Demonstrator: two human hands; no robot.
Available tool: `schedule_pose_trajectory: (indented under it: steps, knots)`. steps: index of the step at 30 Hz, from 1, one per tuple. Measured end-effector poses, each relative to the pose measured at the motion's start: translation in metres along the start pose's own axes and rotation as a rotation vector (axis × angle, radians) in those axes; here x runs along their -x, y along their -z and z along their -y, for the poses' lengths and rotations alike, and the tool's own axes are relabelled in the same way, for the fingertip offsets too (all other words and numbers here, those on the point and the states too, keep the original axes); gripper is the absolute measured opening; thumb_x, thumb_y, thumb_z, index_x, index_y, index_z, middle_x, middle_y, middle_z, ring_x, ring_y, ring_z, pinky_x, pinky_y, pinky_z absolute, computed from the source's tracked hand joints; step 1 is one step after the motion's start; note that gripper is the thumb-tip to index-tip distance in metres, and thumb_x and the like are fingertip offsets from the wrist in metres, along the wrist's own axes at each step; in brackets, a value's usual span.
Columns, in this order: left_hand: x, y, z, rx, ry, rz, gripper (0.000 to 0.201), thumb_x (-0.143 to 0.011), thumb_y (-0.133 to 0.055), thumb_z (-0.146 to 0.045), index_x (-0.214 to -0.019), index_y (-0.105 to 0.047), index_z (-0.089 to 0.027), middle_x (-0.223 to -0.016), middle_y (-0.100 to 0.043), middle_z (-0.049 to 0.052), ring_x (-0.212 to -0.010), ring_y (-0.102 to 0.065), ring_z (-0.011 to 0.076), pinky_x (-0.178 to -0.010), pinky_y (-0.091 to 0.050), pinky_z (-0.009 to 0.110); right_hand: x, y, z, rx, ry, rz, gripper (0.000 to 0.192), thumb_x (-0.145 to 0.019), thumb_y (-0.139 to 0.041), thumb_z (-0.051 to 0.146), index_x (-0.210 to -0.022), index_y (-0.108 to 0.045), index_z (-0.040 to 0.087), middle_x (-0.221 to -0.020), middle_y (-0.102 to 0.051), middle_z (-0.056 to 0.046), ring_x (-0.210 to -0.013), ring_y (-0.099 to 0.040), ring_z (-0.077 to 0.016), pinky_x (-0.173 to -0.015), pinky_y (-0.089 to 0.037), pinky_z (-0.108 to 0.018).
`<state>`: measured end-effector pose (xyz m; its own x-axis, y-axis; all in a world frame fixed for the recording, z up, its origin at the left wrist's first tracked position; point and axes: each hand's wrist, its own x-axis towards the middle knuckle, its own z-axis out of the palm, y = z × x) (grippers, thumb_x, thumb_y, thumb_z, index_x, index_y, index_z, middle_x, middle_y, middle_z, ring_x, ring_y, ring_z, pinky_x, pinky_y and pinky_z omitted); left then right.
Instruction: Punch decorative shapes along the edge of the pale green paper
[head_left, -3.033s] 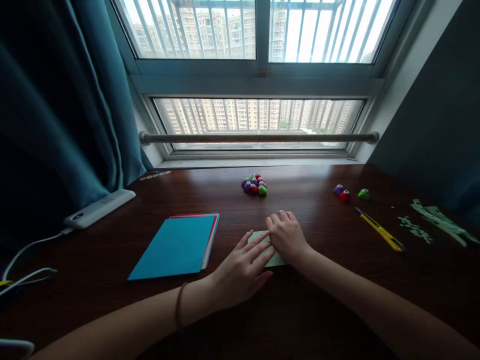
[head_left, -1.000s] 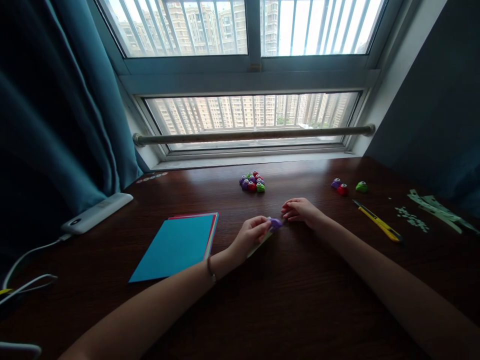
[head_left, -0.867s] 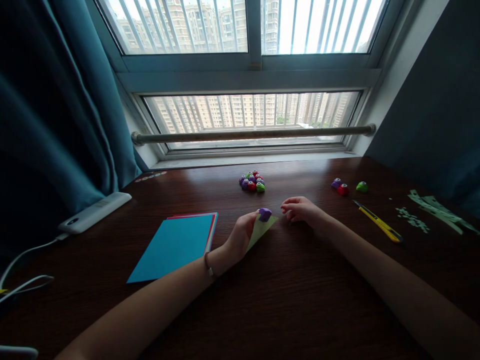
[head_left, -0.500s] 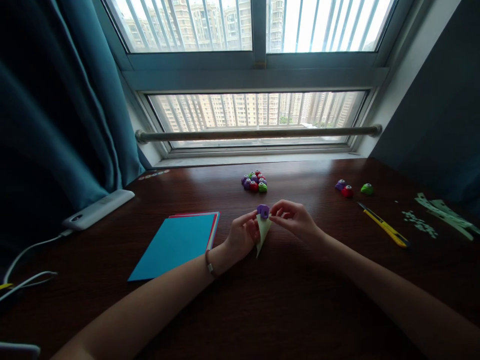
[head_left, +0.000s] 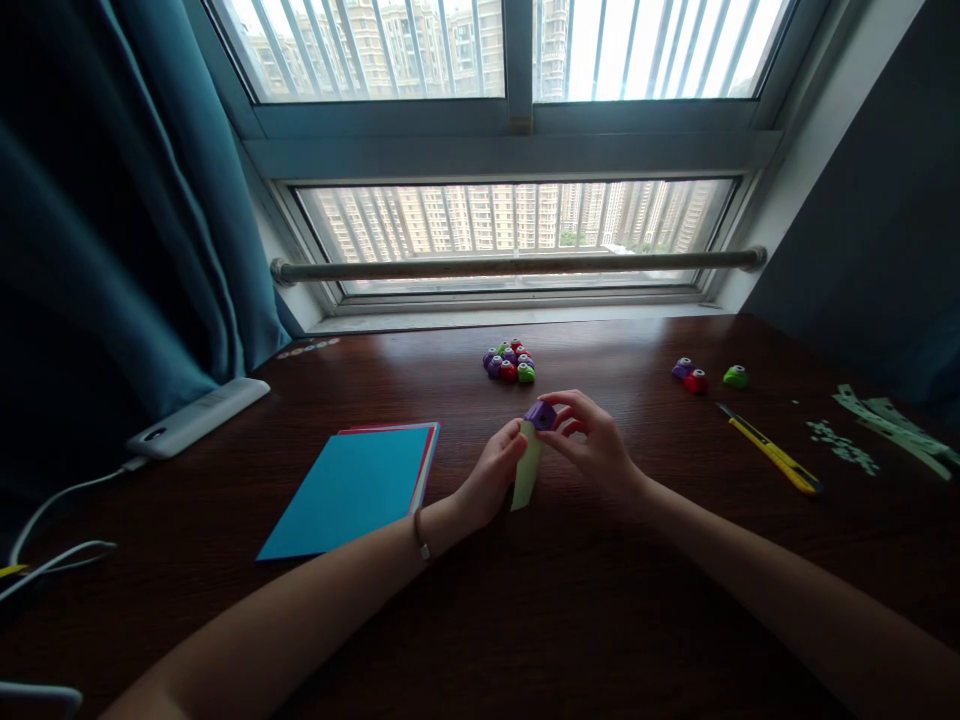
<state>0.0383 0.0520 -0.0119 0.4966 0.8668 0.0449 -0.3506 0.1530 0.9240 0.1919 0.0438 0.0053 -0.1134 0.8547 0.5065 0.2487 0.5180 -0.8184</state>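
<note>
Your left hand (head_left: 491, 478) pinches the pale green paper (head_left: 526, 478) upright so your right hand (head_left: 592, 445), at its 1 o'clock, can clamp the purple punch (head_left: 540, 413) over its top edge.

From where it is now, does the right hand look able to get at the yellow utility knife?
Probably yes: the yellow utility knife lies on bare table to the right hand's side, but that hand now holds the purple punch.

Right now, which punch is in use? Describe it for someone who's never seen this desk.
On the dark wooden desk below the window, find the two hands at its middle. The purple punch sits in the right hand, clipped onto pale green paper; it alone is off the desk.
</note>
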Motion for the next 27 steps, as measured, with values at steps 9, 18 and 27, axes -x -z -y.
schedule_pose_trajectory:
  steps: [9, 18, 27]
  knots:
    - [0.007, 0.0, 0.0, -0.162, -0.072, -0.096, 0.023, -0.073, -0.067, -0.028, -0.087, -0.059, -0.011, -0.075, -0.059, 0.001, -0.063, -0.05, 0.0113, -0.057, -0.038, 0.02, -0.006, 0.003, -0.005, -0.363, -0.174, -0.277, 0.033, -0.077, -0.061, 0.029, -0.107, -0.051, 0.019, -0.091, -0.06, -0.004, -0.072, -0.057, -0.0125, -0.061, -0.047, -0.024]
    - [0.016, -0.013, -0.01, -0.058, -0.003, -0.136, 0.03, -0.068, -0.067, -0.025, -0.095, -0.061, -0.014, -0.083, -0.065, 0.005, -0.067, -0.058, 0.0155, -0.061, -0.043, 0.023, -0.018, 0.017, -0.014, -0.743, -0.414, -0.445, 0.042, -0.055, -0.077, 0.02, -0.086, -0.047, 0.019, -0.084, -0.062, -0.001, -0.077, -0.064, -0.0161, -0.076, -0.051, -0.029]
    - [0.056, -0.052, -0.049, 0.334, 0.357, -0.027, 0.033, -0.06, -0.062, -0.016, -0.093, -0.064, -0.012, -0.073, -0.067, 0.007, -0.059, -0.061, 0.0182, -0.057, -0.045, 0.026, 0.026, 0.028, -0.021, -0.088, -0.338, -0.099, 0.036, -0.067, -0.069, 0.028, -0.097, -0.052, 0.017, -0.093, -0.062, -0.007, -0.081, -0.061, -0.0188, -0.072, -0.05, -0.032]
